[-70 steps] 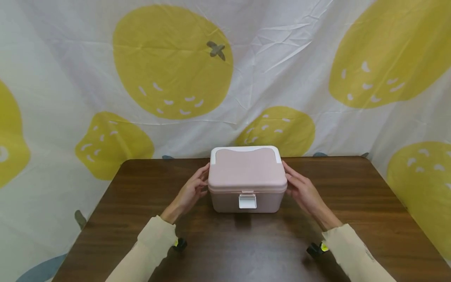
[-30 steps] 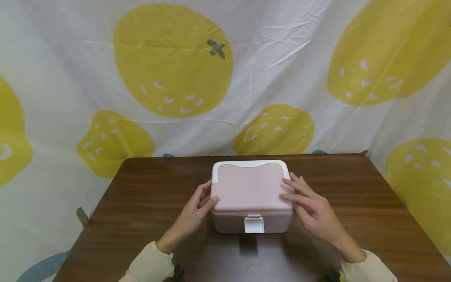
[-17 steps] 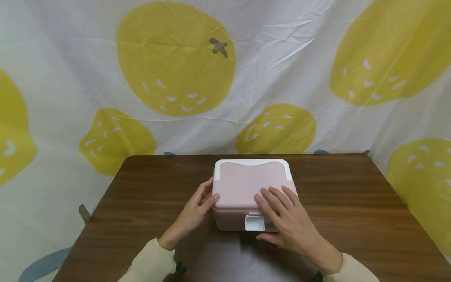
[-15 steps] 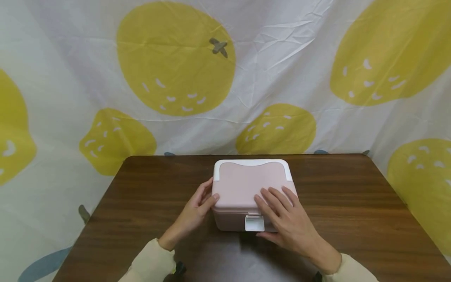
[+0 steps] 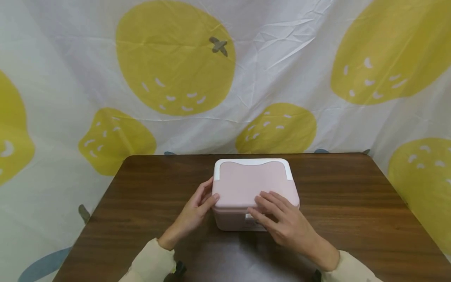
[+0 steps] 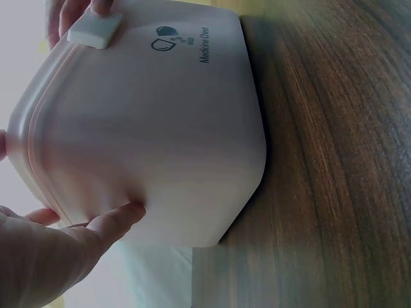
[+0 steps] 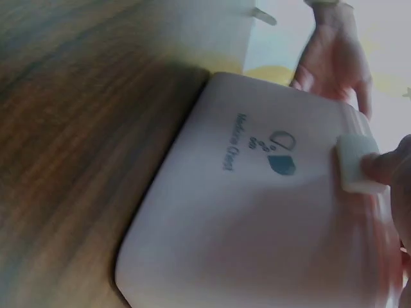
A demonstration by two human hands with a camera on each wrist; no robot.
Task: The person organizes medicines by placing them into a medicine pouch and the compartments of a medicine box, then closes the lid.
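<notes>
A pale pink medicine chest [image 5: 251,184] with a white-edged lid stands on the table, its lid down. My left hand [image 5: 192,209] holds its left side, thumb on the lid's front corner; in the left wrist view a fingertip [image 6: 131,210] presses the side wall. On the front, my right hand [image 5: 287,221] has its fingers over the lid's front edge. The right wrist view shows my right thumb [image 7: 382,168] on the white latch [image 7: 354,163], which lies against the chest's front. In the head view my right hand covers most of that latch.
The brown wooden table [image 5: 148,188] has its far edge close behind the chest. A white curtain with yellow fruit prints [image 5: 176,58] hangs behind and along the sides.
The chest has come nearer to me. My right hand has gone from its right side to the front edge. The latch, tilted outward before, now lies against the front under my thumb.
</notes>
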